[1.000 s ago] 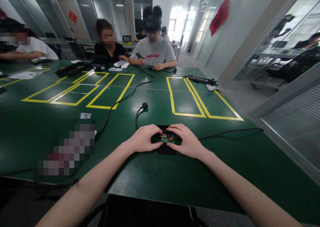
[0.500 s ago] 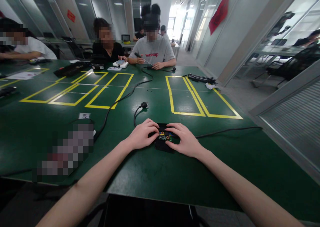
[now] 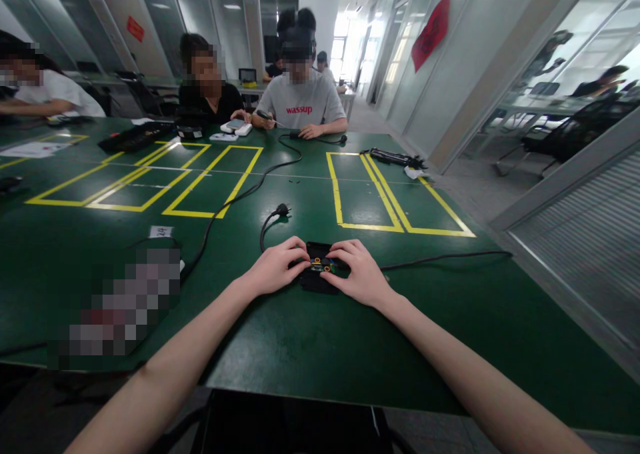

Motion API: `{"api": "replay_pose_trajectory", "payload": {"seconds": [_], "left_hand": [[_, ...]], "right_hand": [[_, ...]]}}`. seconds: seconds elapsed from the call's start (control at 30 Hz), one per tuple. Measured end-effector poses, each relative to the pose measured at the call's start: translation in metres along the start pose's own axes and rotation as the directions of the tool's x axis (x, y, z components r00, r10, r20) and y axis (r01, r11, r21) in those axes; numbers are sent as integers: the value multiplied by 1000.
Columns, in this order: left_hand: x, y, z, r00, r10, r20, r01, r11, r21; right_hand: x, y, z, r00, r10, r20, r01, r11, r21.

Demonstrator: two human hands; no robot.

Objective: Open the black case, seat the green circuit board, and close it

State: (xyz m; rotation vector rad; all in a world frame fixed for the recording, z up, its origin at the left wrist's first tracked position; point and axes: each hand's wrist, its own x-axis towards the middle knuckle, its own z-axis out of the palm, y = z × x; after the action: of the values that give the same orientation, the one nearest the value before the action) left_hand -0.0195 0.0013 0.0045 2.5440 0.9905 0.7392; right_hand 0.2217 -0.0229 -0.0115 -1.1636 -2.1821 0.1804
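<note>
A small green circuit board point(image 3: 321, 265) with coloured parts lies on a black pad point(image 3: 316, 282) on the green table point(image 3: 310, 347). My left hand point(image 3: 275, 267) rests at the board's left side, fingers curled and pressed on its edge. My right hand point(image 3: 357, 273) grips it the same way from the right, fingertips touching the board. Both hands partly cover the pad and board.
A black cable with a plug point(image 3: 281, 210) lies just beyond the hands; another cable point(image 3: 450, 257) runs right. Yellow tape rectangles point(image 3: 370, 194) mark the table. Three people sit at the far side, one with a soldering iron point(image 3: 265, 115). A white label point(image 3: 161, 231) lies left.
The view has shifted, so hands and board sit slightly higher and left in the picture. My fingers have closed in tighter over the board.
</note>
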Motion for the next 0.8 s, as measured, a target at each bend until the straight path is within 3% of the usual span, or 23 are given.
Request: {"api": "replay_pose_trajectory", "payload": {"seconds": [0.13, 0.27, 0.43, 0.57, 0.67, 0.8], "left_hand": [[1, -3, -4, 999, -16, 46, 15, 1000, 11], [2, -4, -6, 999, -35, 26, 35, 999, 4], [3, 3, -14, 995, -94, -31, 87, 982, -167], [0, 6, -21, 983, -146, 110, 175, 919, -352], [-2, 1, -20, 961, -153, 230, 236, 886, -399], [-2, -4, -13, 963, -196, 187, 255, 889, -380]], "right_hand": [[-2, -1, -8, 1000, -19, -16, 19, 1000, 11], [-4, 7, -19, 997, -52, 53, 52, 999, -13], [-5, 10, -28, 993, -116, 39, 112, 990, 88], [-12, 1, -32, 981, -180, 74, 153, 948, 278], [-15, 1, -28, 972, -180, 149, 130, 946, 295], [-12, 7, -21, 986, -110, 126, 87, 980, 179]]}}
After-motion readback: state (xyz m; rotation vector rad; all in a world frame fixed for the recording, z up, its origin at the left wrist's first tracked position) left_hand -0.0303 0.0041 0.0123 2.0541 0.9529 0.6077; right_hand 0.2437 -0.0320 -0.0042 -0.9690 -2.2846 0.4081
